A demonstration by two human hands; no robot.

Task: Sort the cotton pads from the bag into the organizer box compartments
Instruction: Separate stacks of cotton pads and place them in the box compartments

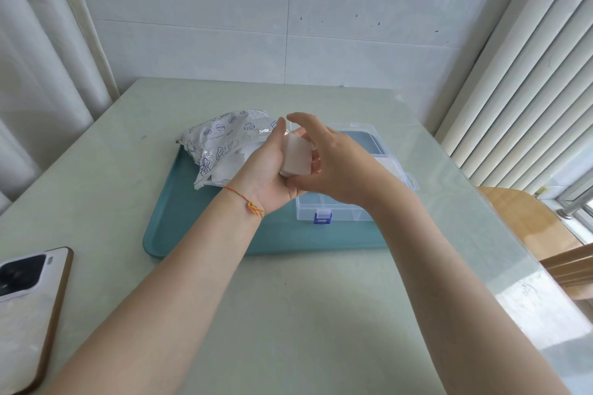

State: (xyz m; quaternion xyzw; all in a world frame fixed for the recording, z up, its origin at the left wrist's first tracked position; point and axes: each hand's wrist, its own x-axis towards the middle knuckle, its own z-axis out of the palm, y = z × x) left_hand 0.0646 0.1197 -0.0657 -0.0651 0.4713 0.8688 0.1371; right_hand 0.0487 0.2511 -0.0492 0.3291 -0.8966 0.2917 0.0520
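Phone (29, 308): lower left of frame, face down on the table (305, 314).
Tray (179, 218): teal, mid-frame, carrying box and bag.
Box (333, 212): clear, right part of tray, blue latch at its near wall — lid open behind.
Left hand (268, 176): centre, palm up, fingers curled round a stack of pads (295, 157).
Right hand (337, 163): over the box, fingers bent, touching the stack — grip unclear.
Bag (221, 144): crumpled, printed, upper left of tray, behind the left hand.
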